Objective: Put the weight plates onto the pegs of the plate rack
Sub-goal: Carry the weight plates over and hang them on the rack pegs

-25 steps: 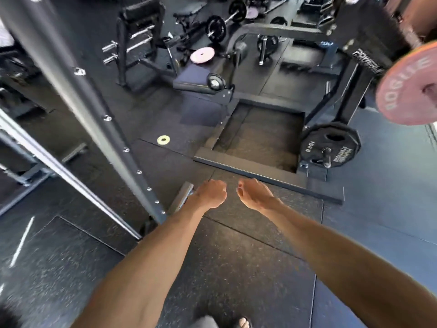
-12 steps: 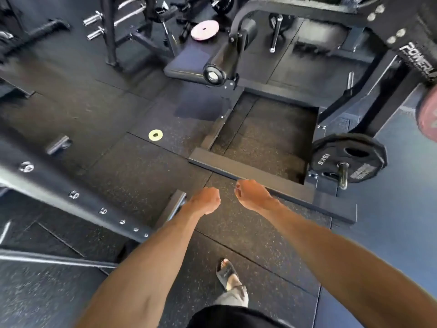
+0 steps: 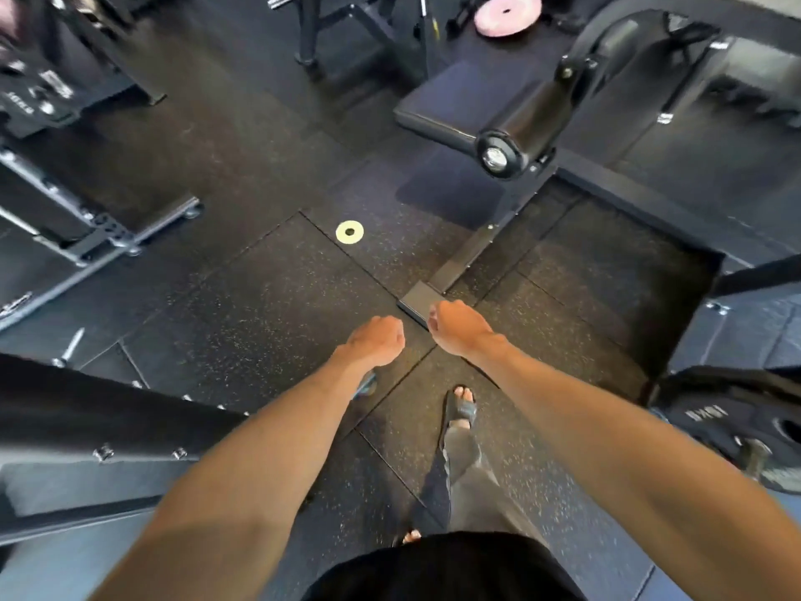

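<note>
A small yellow-green weight plate (image 3: 350, 232) lies flat on the black rubber floor ahead of me. A pink plate (image 3: 507, 13) lies far off at the top. A black plate marked 15KG (image 3: 732, 427) sits on a machine peg at the right edge. The plate rack (image 3: 310, 32) with its chrome pegs stands at the top, mostly cut off. My left hand (image 3: 377, 340) and my right hand (image 3: 459, 329) are stretched out side by side above the floor, fingers loosely curled, holding nothing.
A machine with a black roller pad (image 3: 511, 141) and a low steel frame (image 3: 422, 301) stands ahead to the right. A dark rack beam (image 3: 108, 427) crosses the lower left. More black plates (image 3: 34, 93) hang at the upper left. My sandalled foot (image 3: 461, 407) steps forward.
The view has moved forward and tilted down; the yellow-green plate is closer and the 15KG plate has slid to the right edge. Both hands stay empty and stretched out.
</note>
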